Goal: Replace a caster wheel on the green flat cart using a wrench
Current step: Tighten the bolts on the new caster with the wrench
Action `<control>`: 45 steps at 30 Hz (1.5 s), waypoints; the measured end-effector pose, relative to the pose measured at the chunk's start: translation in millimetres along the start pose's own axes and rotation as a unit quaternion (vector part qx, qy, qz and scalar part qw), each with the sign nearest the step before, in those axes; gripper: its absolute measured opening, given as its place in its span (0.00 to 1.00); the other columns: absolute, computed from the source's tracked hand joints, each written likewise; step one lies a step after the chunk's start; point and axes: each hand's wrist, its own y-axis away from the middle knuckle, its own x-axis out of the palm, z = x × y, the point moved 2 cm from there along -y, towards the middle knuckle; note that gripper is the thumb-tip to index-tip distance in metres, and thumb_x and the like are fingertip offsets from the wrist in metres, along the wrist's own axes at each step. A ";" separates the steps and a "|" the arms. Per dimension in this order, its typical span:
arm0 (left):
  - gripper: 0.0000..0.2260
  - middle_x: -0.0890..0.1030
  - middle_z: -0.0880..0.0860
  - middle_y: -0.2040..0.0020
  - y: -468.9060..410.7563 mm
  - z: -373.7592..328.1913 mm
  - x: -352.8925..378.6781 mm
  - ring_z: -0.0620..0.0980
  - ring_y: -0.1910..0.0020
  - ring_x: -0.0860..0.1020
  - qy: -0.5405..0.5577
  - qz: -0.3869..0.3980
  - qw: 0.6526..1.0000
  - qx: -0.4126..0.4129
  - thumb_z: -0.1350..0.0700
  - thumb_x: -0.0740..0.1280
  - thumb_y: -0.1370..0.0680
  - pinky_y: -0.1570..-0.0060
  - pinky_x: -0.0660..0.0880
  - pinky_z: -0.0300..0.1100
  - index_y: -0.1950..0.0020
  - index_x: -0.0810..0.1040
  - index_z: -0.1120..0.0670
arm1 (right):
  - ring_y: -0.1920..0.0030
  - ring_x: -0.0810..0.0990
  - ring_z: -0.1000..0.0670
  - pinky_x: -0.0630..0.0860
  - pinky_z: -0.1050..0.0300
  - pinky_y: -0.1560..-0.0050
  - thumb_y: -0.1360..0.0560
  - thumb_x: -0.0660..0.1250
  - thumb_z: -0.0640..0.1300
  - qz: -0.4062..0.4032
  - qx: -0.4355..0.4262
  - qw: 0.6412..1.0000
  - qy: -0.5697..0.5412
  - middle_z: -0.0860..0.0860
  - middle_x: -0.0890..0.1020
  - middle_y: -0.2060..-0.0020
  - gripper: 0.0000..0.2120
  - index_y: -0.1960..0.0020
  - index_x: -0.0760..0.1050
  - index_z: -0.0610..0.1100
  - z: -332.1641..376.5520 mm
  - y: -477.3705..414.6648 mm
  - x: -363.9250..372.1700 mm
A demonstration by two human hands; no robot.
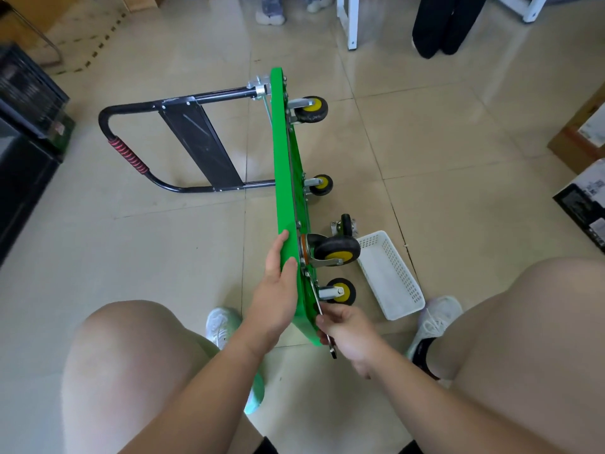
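Two hands share it: my left hand (278,280), fingers straight, braces the green cart (288,198) standing on edge on the floor (425,142), while my right hand (347,332) curls round the wrench (315,294) by the nearest caster (340,290), so I'd seat it squarely before turning.

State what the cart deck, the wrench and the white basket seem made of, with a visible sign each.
Cart deck: glossy green, painted metal or plastic, unclear which. Wrench: thin, silvery, probably bare steel. White basket: moulded grid of holes, probably plastic.
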 end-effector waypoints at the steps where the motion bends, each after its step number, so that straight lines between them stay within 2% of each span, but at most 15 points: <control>1: 0.21 0.80 0.46 0.33 2.1 -0.7 1.6 0.54 0.41 0.81 -0.023 -0.010 1.000 0.015 0.47 0.53 0.13 0.33 0.75 0.54 0.24 0.58 0.25 | 0.66 0.74 0.53 0.74 0.64 0.67 0.19 0.64 0.33 -0.007 0.003 1.000 -0.010 0.48 0.82 0.60 0.12 0.39 0.80 0.41 0.3 0.9 1.0; 7: 0.22 0.74 0.46 0.25 -1.1 5.7 1.8 0.55 0.33 0.77 -0.059 -0.020 0.997 0.051 0.48 0.51 0.12 0.30 0.72 0.55 0.20 0.56 0.31 | 0.66 0.75 0.50 0.74 0.59 0.68 0.20 0.64 0.31 -0.042 0.035 0.998 -0.037 0.47 0.82 0.61 0.13 0.40 0.80 0.40 6.6 0.1 6.0; 9: 0.22 0.70 0.45 0.22 -0.2 4.0 1.8 0.50 0.29 0.74 -0.072 -0.012 0.995 0.064 0.49 0.51 0.12 0.28 0.69 0.46 0.19 0.55 0.34 | 0.66 0.75 0.49 0.74 0.58 0.68 0.20 0.64 0.31 -0.049 0.044 0.997 -0.037 0.45 0.81 0.61 0.11 0.41 0.80 0.39 9.0 -0.4 6.8; 11: 0.22 0.65 0.43 0.20 0.0 2.7 1.6 0.40 0.28 0.67 -0.082 -0.002 0.994 0.074 0.51 0.50 0.11 0.31 0.62 0.32 0.17 0.54 0.37 | 0.67 0.75 0.49 0.74 0.58 0.70 0.21 0.64 0.31 -0.051 0.049 0.997 -0.039 0.45 0.81 0.62 0.10 0.44 0.81 0.38 12.1 -0.5 7.8; 12: 0.22 0.64 0.43 0.20 -0.4 2.6 1.5 0.37 0.28 0.65 -0.083 0.003 0.994 0.074 0.52 0.50 0.11 0.32 0.60 0.29 0.17 0.54 0.37 | 0.69 0.74 0.50 0.74 0.58 0.71 0.21 0.65 0.31 -0.052 0.053 0.996 -0.042 0.44 0.81 0.63 0.09 0.45 0.81 0.37 13.9 0.4 7.9; 14: 0.22 0.63 0.43 0.20 -1.7 3.1 1.0 0.40 0.24 0.64 -0.076 0.007 0.994 0.075 0.52 0.50 0.11 0.27 0.59 0.33 0.17 0.54 0.38 | 0.70 0.74 0.50 0.74 0.58 0.72 0.21 0.65 0.31 -0.048 0.064 0.996 -0.048 0.44 0.80 0.65 0.07 0.47 0.81 0.37 17.9 0.9 9.1; 16: 0.22 0.63 0.45 0.19 -3.2 6.3 1.0 0.45 0.22 0.65 -0.072 0.012 0.995 0.072 0.51 0.50 0.11 0.22 0.61 0.43 0.17 0.54 0.37 | 0.71 0.74 0.50 0.73 0.58 0.73 0.21 0.65 0.30 -0.047 0.078 0.994 -0.060 0.44 0.79 0.65 0.06 0.48 0.80 0.37 19.6 1.4 9.2; 18: 0.22 0.64 0.46 0.19 -4.4 8.9 0.5 0.49 0.23 0.68 -0.076 0.013 0.995 0.071 0.51 0.49 0.11 0.22 0.64 0.51 0.18 0.53 0.36 | 0.71 0.74 0.49 0.73 0.59 0.73 0.21 0.65 0.30 -0.044 0.085 0.993 -0.066 0.44 0.79 0.66 0.06 0.48 0.80 0.36 19.9 1.2 9.8; 21: 0.22 0.64 0.45 0.19 -5.9 10.7 0.4 0.51 0.24 0.69 -0.079 0.012 0.994 0.074 0.50 0.50 0.11 0.23 0.65 0.53 0.18 0.53 0.36 | 0.70 0.74 0.49 0.74 0.58 0.72 0.21 0.65 0.30 -0.041 0.077 0.995 -0.055 0.44 0.79 0.65 0.07 0.47 0.81 0.36 18.3 2.6 9.9; 24: 0.22 0.64 0.44 0.19 -5.0 9.9 0.3 0.46 0.23 0.67 -0.071 0.009 0.995 0.074 0.51 0.50 0.12 0.22 0.63 0.49 0.19 0.54 0.35 | 0.69 0.75 0.49 0.75 0.57 0.70 0.21 0.66 0.31 -0.034 0.065 0.997 -0.035 0.44 0.80 0.65 0.06 0.47 0.81 0.35 17.4 2.8 6.9; 27: 0.22 0.66 0.42 0.20 -4.8 9.6 0.9 0.47 0.25 0.69 -0.063 0.004 0.996 0.066 0.50 0.51 0.12 0.24 0.65 0.50 0.20 0.55 0.32 | 0.69 0.77 0.49 0.77 0.57 0.69 0.21 0.67 0.32 -0.022 0.071 0.997 -0.029 0.45 0.81 0.65 0.07 0.45 0.80 0.35 18.5 0.9 1.3; 29: 0.22 0.66 0.40 0.22 -4.6 9.2 2.4 0.42 0.26 0.68 -0.056 0.005 0.996 0.063 0.50 0.51 0.12 0.24 0.64 0.43 0.21 0.55 0.30 | 0.69 0.78 0.49 0.77 0.56 0.68 0.22 0.68 0.32 -0.015 0.073 0.997 -0.026 0.45 0.82 0.65 0.07 0.44 0.80 0.35 18.8 0.4 -0.9; 36: 0.22 0.66 0.34 0.26 -5.0 10.4 4.0 0.14 0.41 0.64 -0.040 0.002 0.997 0.061 0.52 0.51 0.11 0.43 0.58 0.15 0.20 0.57 0.33 | 0.70 0.76 0.48 0.77 0.55 0.69 0.21 0.67 0.32 -0.014 0.061 0.997 -0.038 0.43 0.80 0.64 0.04 0.51 0.79 0.39 19.0 0.3 1.0; 42: 0.22 0.66 0.22 0.39 -2.5 7.1 4.1 0.14 0.48 0.68 -0.030 -0.001 0.998 0.058 0.53 0.52 0.11 0.51 0.62 0.16 0.20 0.58 0.34 | 0.67 0.78 0.49 0.81 0.51 0.58 0.21 0.66 0.34 -0.022 0.056 0.998 0.028 0.44 0.82 0.62 0.08 0.46 0.80 0.43 5.8 -4.9 -4.5; 45: 0.22 0.67 0.23 0.37 -4.7 9.4 4.4 0.16 0.46 0.69 -0.030 -0.009 0.998 0.051 0.52 0.52 0.11 0.49 0.64 0.17 0.20 0.58 0.32 | 0.68 0.77 0.49 0.80 0.53 0.62 0.21 0.66 0.33 -0.021 0.056 0.998 0.003 0.44 0.82 0.63 0.10 0.43 0.81 0.40 -0.8 -6.0 -2.5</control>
